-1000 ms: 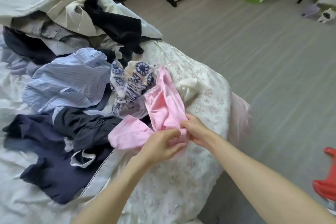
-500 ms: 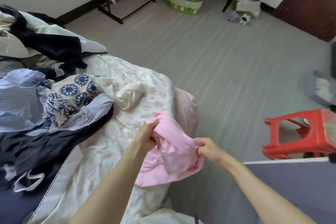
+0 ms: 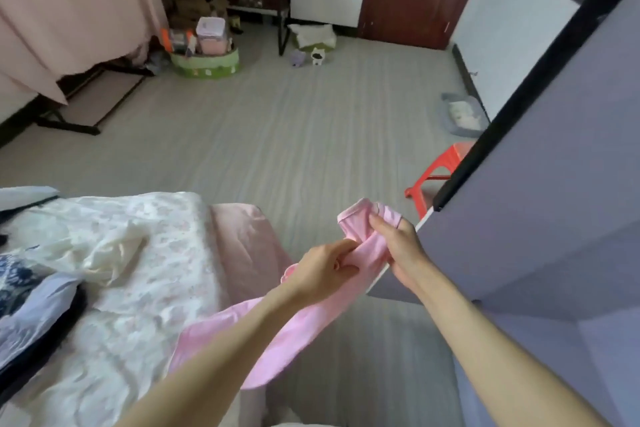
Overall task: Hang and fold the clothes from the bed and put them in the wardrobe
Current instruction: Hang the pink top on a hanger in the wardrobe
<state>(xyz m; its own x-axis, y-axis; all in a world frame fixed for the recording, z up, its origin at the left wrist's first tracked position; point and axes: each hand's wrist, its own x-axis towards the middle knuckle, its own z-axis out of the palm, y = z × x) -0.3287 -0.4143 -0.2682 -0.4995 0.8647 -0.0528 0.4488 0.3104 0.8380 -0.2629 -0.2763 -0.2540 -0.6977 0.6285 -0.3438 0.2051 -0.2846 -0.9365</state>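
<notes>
Gripping pink garment (image 3: 304, 322), seemingly bunched, both hands.

You've lifted the pink garment (image 3: 304, 322) clear of the bed (image 3: 145, 305) and carried it beside the wardrobe (image 3: 540, 218); your left hand (image 3: 323, 270) and right hand (image 3: 398, 246) now grip its top edge closer together.

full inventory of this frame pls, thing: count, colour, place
pink garment: 1, pink, held in the air off the bed's corner
bed: 1, floral white cover, lower left
cream cloth: 1, cream, on the bed
clothes pile: several, blue, white and dark, left edge
wardrobe: 1, grey-purple, right
stool: 1, red, behind the wardrobe
round bin: 1, green, far floor
left hand: 1, grips the garment
right hand: 1, grips the garment's upper end
</notes>
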